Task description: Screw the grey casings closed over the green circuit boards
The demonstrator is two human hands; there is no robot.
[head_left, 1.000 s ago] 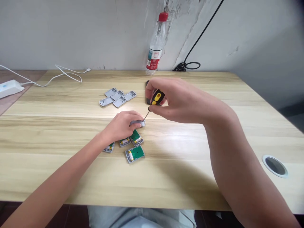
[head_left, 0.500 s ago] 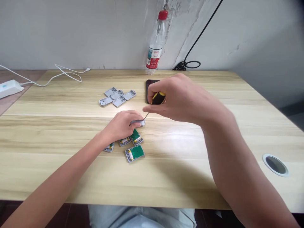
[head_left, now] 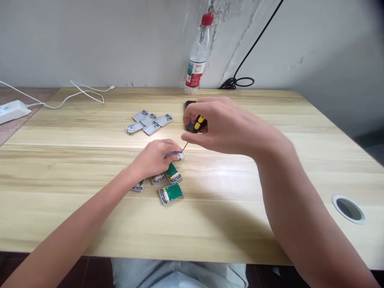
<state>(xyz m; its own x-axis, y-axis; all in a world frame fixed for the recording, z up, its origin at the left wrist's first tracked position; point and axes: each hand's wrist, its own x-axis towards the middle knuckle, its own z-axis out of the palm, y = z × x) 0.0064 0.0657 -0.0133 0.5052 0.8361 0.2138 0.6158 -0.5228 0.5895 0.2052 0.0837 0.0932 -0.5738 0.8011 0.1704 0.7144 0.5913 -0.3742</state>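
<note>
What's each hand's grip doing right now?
Left hand: closed, holding a grey plastic casing.
Right hand: closed, holding a yellow-and-black screwdriver.

We find the pale wood desktop [head_left: 90, 228] brightly lit, with white glare [head_left: 219, 176] at centre, a broad shadow [head_left: 234, 232] beneath the right hand [head_left: 228, 128], wide-angle bowing at the edges, and a dim top right corner [head_left: 375, 16].

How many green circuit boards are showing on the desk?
4 green circuit boards by the left hand: one partly covered, one beside it, one rightmost in that row, one lowest, set apart. More could hide under the hand.
</note>
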